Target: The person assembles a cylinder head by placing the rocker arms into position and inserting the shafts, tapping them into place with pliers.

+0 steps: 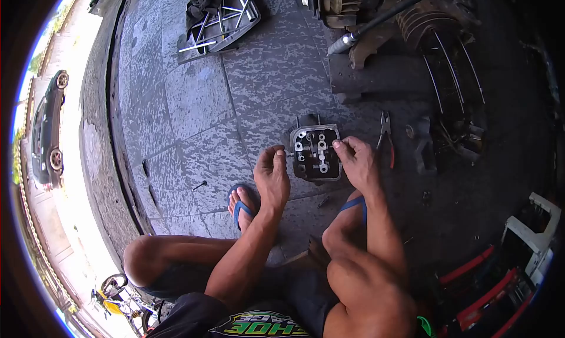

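Observation:
A small engine cylinder head rests on the tiled floor between my feet, its open side up, showing metal valve parts inside a dark cavity. My left hand is closed beside its left edge, thumb and forefinger pinched together; whatever small thing may be between them is hidden. On the other side, my right hand has its thumb and fingertips closed at the right rim. A pair of pliers with red on one handle lies on the floor to the right of that hand.
A black tray of metal tools and a dark cloth lies at the far left. Large engine parts stand at upper right. A bolt lies left of my sandalled foot. Red and white parts sit lower right.

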The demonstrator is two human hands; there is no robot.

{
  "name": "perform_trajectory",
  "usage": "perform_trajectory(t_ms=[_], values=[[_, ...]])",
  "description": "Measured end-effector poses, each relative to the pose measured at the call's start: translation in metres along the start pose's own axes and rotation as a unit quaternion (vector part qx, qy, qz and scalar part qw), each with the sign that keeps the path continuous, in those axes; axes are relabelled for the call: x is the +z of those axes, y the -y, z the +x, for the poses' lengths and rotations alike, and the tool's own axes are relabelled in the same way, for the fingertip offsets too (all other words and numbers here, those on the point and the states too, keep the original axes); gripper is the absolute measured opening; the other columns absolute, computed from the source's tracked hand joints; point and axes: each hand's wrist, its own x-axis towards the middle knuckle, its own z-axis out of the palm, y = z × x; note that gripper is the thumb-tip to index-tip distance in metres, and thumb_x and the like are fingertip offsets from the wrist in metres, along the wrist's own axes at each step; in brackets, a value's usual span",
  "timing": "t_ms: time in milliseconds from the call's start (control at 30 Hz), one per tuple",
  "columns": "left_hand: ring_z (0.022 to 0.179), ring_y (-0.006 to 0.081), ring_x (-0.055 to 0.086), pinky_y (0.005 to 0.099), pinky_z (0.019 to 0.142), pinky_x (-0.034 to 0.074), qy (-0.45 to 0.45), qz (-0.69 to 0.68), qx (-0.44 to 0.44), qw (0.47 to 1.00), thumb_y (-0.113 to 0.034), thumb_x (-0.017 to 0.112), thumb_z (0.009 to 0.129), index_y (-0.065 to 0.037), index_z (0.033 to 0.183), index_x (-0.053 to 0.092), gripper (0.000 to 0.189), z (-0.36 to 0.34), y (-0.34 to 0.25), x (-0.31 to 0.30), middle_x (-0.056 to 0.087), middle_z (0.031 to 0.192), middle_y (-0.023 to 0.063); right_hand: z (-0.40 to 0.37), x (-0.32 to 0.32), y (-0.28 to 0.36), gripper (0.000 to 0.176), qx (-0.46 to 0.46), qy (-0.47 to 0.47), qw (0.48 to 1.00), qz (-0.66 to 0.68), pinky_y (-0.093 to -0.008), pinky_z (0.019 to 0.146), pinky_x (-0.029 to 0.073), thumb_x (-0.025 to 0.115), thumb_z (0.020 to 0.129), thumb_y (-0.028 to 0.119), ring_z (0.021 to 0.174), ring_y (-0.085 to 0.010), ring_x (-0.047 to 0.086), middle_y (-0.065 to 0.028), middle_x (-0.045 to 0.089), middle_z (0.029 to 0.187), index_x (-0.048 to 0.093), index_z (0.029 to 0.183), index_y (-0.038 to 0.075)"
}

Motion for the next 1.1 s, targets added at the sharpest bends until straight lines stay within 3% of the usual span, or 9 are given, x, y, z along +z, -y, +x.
perform_trajectory(t_ms=[67,200,500,567,633,667,800,1033,1100], values=[[0.076,0.0081,0.053,0.0226,0.069,0.044,-0.004,-0.001,-0.007,1.000,-0.019,0.058,0.100,0.002,0.108,0.065,0.023,-0.001,0.006,0.001,0.064,0.091,0.0031,0.002,-0.001,0.005,0.031,-0.017,0.004,1.000,-0.019,-0.0410,0.062,0.047,0.062,0.096,0.030,0.065,-0.0321,0.064,-0.0194,0.065,0.072,0.067,0.089,0.000],[0.075,0.0080,0.052,0.0221,0.068,0.043,0.004,-0.023,-0.013,1.000,-0.019,0.058,0.100,0.002,0.107,0.065,0.023,-0.008,0.015,0.003,0.063,0.089,0.0019,0.002,0.003,0.000,0.030,-0.038,-0.008,0.999,-0.010,-0.0423,0.063,0.047,0.062,0.096,0.028,0.067,-0.0340,0.065,-0.0193,0.066,0.074,0.067,0.089,-0.001],[0.076,0.0095,0.053,0.0245,0.071,0.044,0.015,0.002,-0.011,1.000,-0.018,0.058,0.100,0.003,0.109,0.065,0.023,-0.021,0.013,0.001,0.062,0.089,0.0020,-0.009,0.016,-0.002,0.025,-0.016,-0.039,0.998,0.045,-0.0363,0.060,0.046,0.061,0.098,0.022,0.064,-0.0248,0.063,-0.0164,0.065,0.073,0.064,0.091,-0.002],[0.077,0.0112,0.054,0.0261,0.073,0.046,0.015,0.014,0.003,1.000,-0.016,0.058,0.100,0.003,0.110,0.064,0.023,-0.023,0.005,0.002,0.062,0.091,0.0033,-0.008,0.017,-0.002,0.026,-0.070,-0.074,0.994,0.040,-0.0357,0.059,0.045,0.061,0.098,0.022,0.061,-0.0212,0.060,-0.0136,0.063,0.069,0.064,0.089,-0.002],[0.089,0.0202,0.062,0.0311,0.082,0.049,0.027,0.126,0.094,0.987,-0.011,0.063,0.094,0.003,0.111,0.062,0.022,-0.027,-0.006,0.003,0.061,0.100,0.0128,-0.007,0.014,-0.002,0.027,-0.049,-0.057,0.996,0.046,-0.0351,0.058,0.044,0.061,0.098,0.022,0.060,-0.0188,0.058,-0.0120,0.062,0.067,0.064,0.088,-0.002],[0.100,0.0289,0.060,0.0371,0.088,0.049,0.049,0.163,0.109,0.979,-0.012,0.068,0.087,0.004,0.118,0.058,0.036,-0.030,-0.014,0.004,0.055,0.111,0.0182,-0.009,0.011,-0.003,0.028,-0.030,-0.040,0.997,0.052,-0.0345,0.057,0.043,0.061,0.098,0.023,0.059,-0.0165,0.056,-0.0104,0.060,0.065,0.065,0.088,-0.002],[0.111,0.0349,0.053,0.0415,0.095,0.046,0.065,0.194,0.089,0.975,-0.019,0.075,0.082,0.004,0.128,0.051,0.057,-0.030,-0.014,0.016,0.050,0.123,0.0213,-0.009,0.013,-0.010,0.031,-0.019,-0.038,0.996,0.077,-0.0333,0.055,0.041,0.060,0.098,0.026,0.058,-0.0143,0.052,-0.0075,0.058,0.063,0.065,0.087,-0.002],[0.106,0.0329,0.056,0.0406,0.093,0.047,0.074,0.141,0.017,0.987,-0.020,0.079,0.079,0.004,0.126,0.052,0.060,-0.025,-0.014,0.021,0.052,0.119,0.0188,-0.004,0.001,-0.009,0.032,-0.011,0.000,0.999,0.030,-0.0330,0.055,0.042,0.059,0.099,0.027,0.059,-0.0130,0.052,-0.0061,0.057,0.063,0.065,0.087,-0.002],[0.105,0.0323,0.056,0.0404,0.092,0.048,0.074,0.144,0.013,0.987,-0.020,0.079,0.078,0.004,0.126,0.052,0.060,-0.024,-0.018,0.020,0.052,0.118,0.0183,-0.001,-0.004,-0.005,0.032,0.020,0.054,0.997,0.050,-0.0322,0.056,0.043,0.058,0.100,0.027,0.059,-0.0131,0.053,-0.0053,0.057,0.064,0.065,0.090,-0.002]])
